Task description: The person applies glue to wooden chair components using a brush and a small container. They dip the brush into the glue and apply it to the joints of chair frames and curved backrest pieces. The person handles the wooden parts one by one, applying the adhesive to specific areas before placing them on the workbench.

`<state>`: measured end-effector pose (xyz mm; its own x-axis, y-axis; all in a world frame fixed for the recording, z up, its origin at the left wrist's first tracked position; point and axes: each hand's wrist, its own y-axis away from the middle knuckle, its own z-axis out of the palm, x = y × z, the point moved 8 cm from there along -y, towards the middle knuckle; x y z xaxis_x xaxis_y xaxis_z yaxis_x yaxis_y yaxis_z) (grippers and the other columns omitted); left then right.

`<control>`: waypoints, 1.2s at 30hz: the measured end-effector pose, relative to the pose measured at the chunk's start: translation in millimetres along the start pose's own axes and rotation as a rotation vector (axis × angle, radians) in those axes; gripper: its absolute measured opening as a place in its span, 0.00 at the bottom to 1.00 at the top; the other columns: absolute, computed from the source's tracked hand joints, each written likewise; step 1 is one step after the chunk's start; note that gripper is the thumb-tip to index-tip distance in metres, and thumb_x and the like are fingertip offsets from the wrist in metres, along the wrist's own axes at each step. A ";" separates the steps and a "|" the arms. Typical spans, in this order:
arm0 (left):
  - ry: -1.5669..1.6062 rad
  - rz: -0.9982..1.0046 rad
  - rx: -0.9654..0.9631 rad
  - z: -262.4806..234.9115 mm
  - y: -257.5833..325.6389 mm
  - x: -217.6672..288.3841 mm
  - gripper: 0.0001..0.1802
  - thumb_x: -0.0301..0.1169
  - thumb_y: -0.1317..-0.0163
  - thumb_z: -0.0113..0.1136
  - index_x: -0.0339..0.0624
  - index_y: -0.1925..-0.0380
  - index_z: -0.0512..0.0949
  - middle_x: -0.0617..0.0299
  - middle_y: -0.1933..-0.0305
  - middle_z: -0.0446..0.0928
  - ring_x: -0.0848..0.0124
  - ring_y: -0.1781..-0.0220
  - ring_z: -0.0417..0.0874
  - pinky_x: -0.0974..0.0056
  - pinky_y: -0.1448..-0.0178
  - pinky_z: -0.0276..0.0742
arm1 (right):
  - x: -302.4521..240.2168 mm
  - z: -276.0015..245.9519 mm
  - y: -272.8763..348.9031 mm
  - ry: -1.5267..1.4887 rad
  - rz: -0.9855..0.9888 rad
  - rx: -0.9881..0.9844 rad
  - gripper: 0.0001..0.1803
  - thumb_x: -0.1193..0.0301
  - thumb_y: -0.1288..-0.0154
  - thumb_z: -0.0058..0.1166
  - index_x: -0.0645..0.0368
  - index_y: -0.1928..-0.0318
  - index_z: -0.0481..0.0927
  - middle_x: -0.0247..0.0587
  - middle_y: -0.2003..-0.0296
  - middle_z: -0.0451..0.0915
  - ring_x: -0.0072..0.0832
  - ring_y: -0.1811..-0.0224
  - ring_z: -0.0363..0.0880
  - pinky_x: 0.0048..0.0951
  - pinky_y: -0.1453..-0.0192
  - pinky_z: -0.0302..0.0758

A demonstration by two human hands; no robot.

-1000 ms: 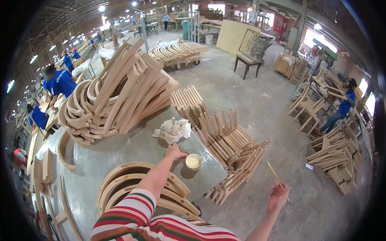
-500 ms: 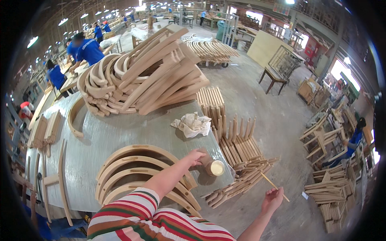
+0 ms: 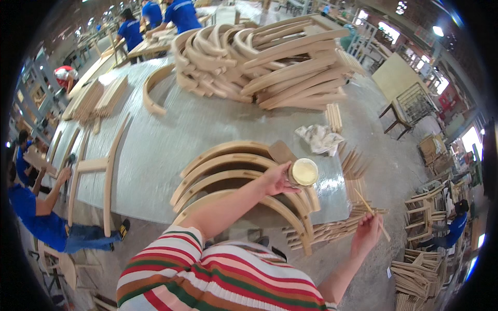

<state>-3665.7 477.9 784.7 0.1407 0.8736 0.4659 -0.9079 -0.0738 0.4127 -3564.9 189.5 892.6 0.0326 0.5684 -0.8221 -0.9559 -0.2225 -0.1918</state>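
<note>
My left hand [image 3: 277, 179] grips a small round open jar [image 3: 304, 172] by its side. Pale cream-coloured stuff shows in its mouth. Off to the right, my right hand [image 3: 367, 233] pinches a thin yellowish stick [image 3: 364, 201], which slants up and left past the table's edge. Beneath my left forearm lie several curved wooden pieces [image 3: 236, 158], nested one behind another on the table. Just behind the jar is a flat brown piece [image 3: 281, 151], partly covered by the jar and the curved wood.
The plastic-covered table [image 3: 140, 176] bears a large pile of curved wooden parts [image 3: 259, 62], a crumpled white cloth [image 3: 319, 139], a wooden frame [image 3: 108, 166] and stacked slats [image 3: 98, 98]. Bundled wooden sticks [image 3: 332, 225] lie beyond its right edge. A co-worker in blue [image 3: 39, 207] is at the left.
The view has swung left. My left hand has moved the jar to the curved pieces, away from the table's right corner. My right hand still holds the stick.
</note>
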 end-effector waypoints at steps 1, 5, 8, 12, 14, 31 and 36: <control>0.014 0.023 0.040 -26.3 25.3 5.9 0.26 0.50 0.32 0.37 0.46 0.43 0.66 0.55 0.45 0.71 0.54 0.44 0.74 0.45 0.40 0.69 | 11.6 27.9 6.4 0.013 0.007 -0.075 0.05 0.71 0.33 0.47 0.59 0.62 0.70 0.38 0.70 0.74 0.24 0.69 0.72 0.22 0.67 0.69; 0.117 0.191 0.136 -114.9 142.9 15.2 0.25 0.49 0.33 0.41 0.46 0.43 0.66 0.54 0.45 0.71 0.54 0.48 0.76 0.47 0.46 0.76 | 55.9 143.0 58.5 0.240 0.030 -0.294 0.02 0.76 0.34 0.44 0.62 0.64 0.69 0.41 0.72 0.74 0.25 0.72 0.73 0.25 0.64 0.71; 0.199 0.308 0.282 -159.1 214.9 11.8 0.24 0.47 0.31 0.37 0.43 0.44 0.66 0.56 0.50 0.74 0.57 0.53 0.79 0.50 0.47 0.77 | 91.7 223.7 110.4 0.382 0.054 -0.626 0.04 0.78 0.34 0.44 0.64 0.60 0.70 0.43 0.69 0.77 0.24 0.68 0.77 0.26 0.62 0.76; 0.192 0.473 0.354 -197.5 273.4 10.9 0.22 0.45 0.31 0.38 0.44 0.46 0.67 0.57 0.52 0.75 0.60 0.54 0.80 0.52 0.49 0.78 | 125.9 317.8 176.6 0.575 -0.083 -0.912 0.03 0.76 0.39 0.52 0.63 0.68 0.75 0.39 0.75 0.77 0.23 0.73 0.76 0.22 0.68 0.72; 0.224 0.551 0.425 -212.6 298.1 14.3 0.21 0.44 0.31 0.39 0.43 0.47 0.67 0.57 0.52 0.75 0.62 0.55 0.80 0.55 0.51 0.79 | 131.2 355.8 203.7 0.626 -0.189 -1.041 0.03 0.76 0.39 0.53 0.63 0.68 0.75 0.40 0.77 0.76 0.23 0.77 0.75 0.22 0.71 0.71; 0.361 0.723 0.414 -221.4 339.8 41.7 0.23 0.43 0.30 0.34 0.38 0.47 0.67 0.52 0.52 0.75 0.61 0.54 0.80 0.55 0.51 0.79 | 253.9 360.9 209.5 -0.085 0.843 -0.797 0.03 0.74 0.38 0.51 0.60 0.65 0.73 0.42 0.73 0.79 0.27 0.75 0.77 0.24 0.67 0.75; 0.352 0.764 0.395 -217.4 306.6 66.5 0.23 0.43 0.30 0.33 0.37 0.47 0.68 0.52 0.51 0.74 0.60 0.52 0.78 0.52 0.47 0.76 | 288.1 339.0 192.4 -0.079 0.946 -0.632 0.01 0.75 0.40 0.51 0.56 0.69 0.74 0.37 0.76 0.78 0.24 0.76 0.76 0.24 0.70 0.75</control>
<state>-4020.6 617.9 772.1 -0.6266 0.6111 0.4837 -0.4953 -0.7914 0.3582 -3838.3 579.0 800.5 -0.6626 0.0043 -0.7489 -0.2691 -0.9346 0.2327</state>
